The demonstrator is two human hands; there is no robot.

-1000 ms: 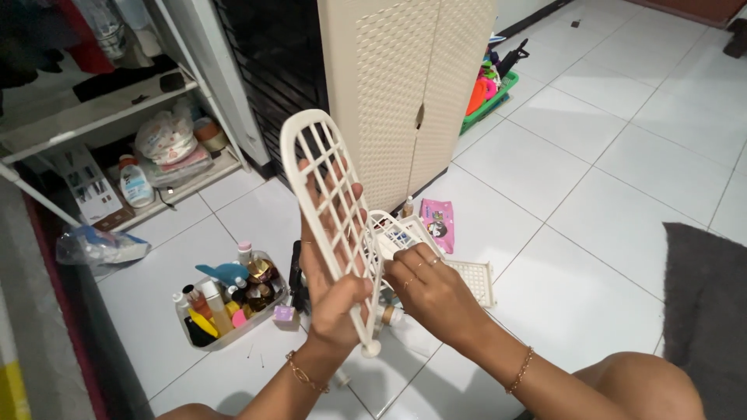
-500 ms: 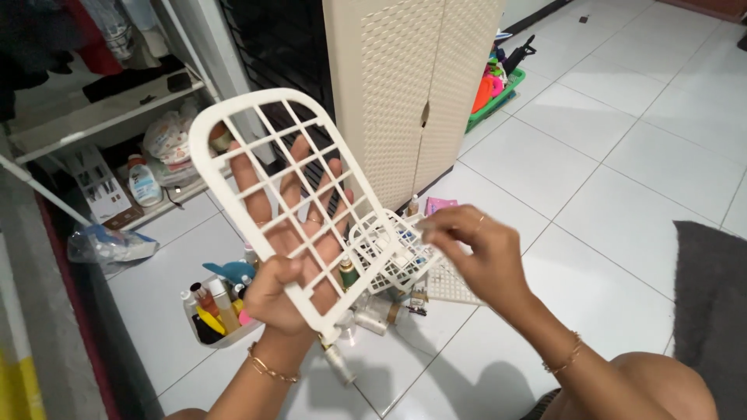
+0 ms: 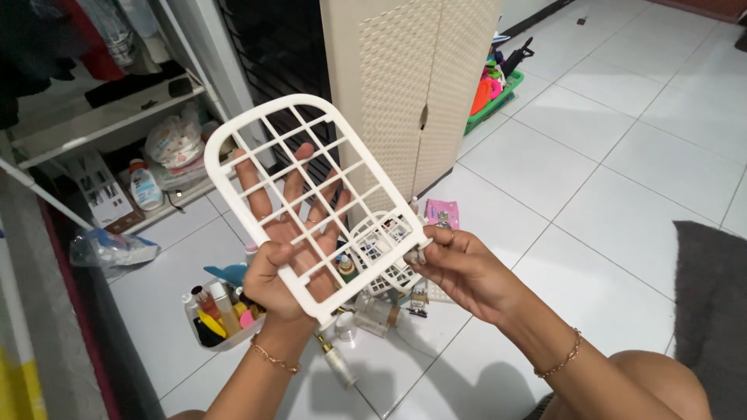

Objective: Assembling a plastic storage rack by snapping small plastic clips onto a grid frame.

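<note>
The cream-white plastic lattice panel [image 3: 307, 198], rounded at its top corners, is held up in the air above the white tiled floor [image 3: 607, 202], in front of a beige plastic cabinet [image 3: 405, 85]; the left hand [image 3: 284, 257] lies spread behind the grid with the thumb pressed over the lower rim, and the right hand [image 3: 459, 268] pinches the panel's lower right corner between fingertips; it looks light and stiff, though the thin bars could probably snap if bent, so the thicker outer rim seems the safest hold; below lie a smaller white lattice basket [image 3: 381, 257] and a clear tray of small bottles [image 3: 222, 311].
</note>
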